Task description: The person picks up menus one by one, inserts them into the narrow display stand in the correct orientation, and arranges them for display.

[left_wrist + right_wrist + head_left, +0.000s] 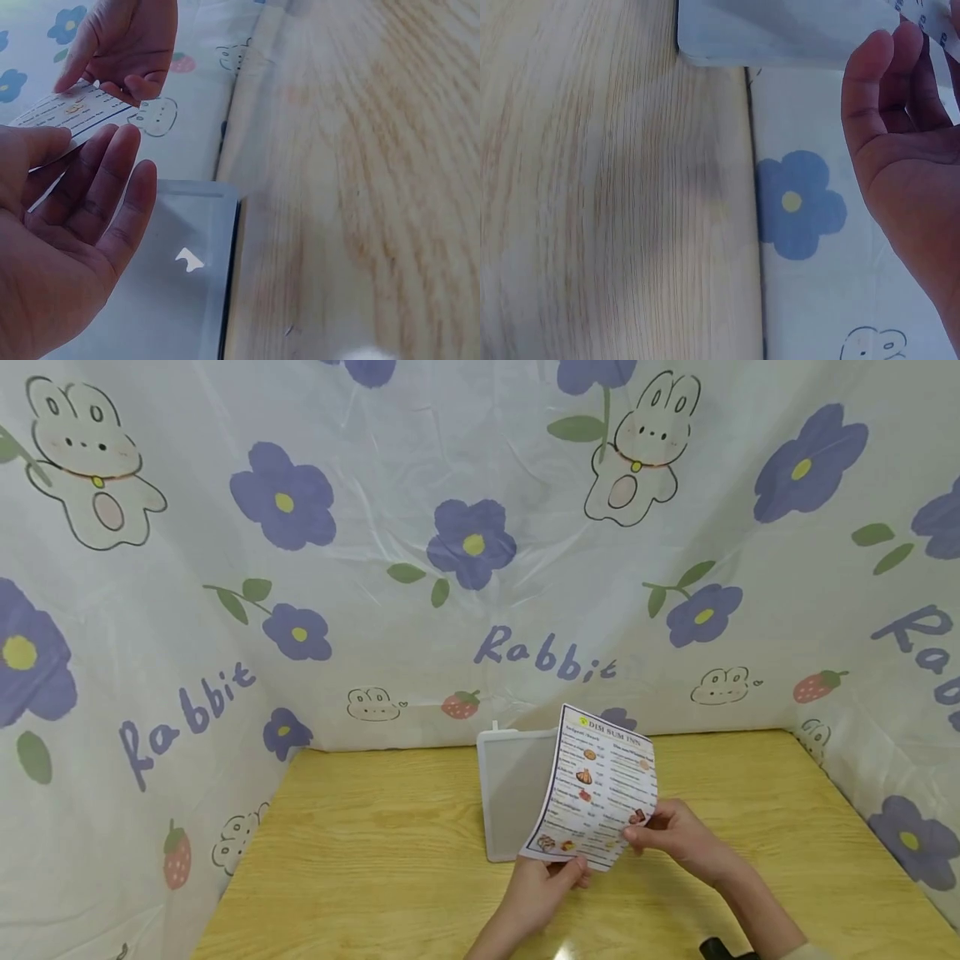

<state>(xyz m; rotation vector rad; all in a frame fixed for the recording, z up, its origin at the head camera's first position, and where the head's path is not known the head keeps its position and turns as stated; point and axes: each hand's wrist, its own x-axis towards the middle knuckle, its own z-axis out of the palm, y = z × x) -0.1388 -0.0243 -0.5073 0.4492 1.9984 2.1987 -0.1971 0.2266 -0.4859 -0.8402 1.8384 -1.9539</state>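
A printed menu sheet headed "DIM SUM INN" is held up over the table, slightly bowed, its printed side toward the head camera. My left hand pinches its bottom edge, thumb in front and fingers behind. At the lower right edge, my right hand pinches the sheet between thumb and fingers. Behind the menu stands a white-framed panel with a pale grey face, its right part hidden by the sheet. In the left wrist view the panel shows below the left hand's fingers.
The wooden table reaches back to a white curtain printed with rabbits, purple flowers and strawberries, which also lines both sides. A black object shows at the bottom edge beside the right forearm.
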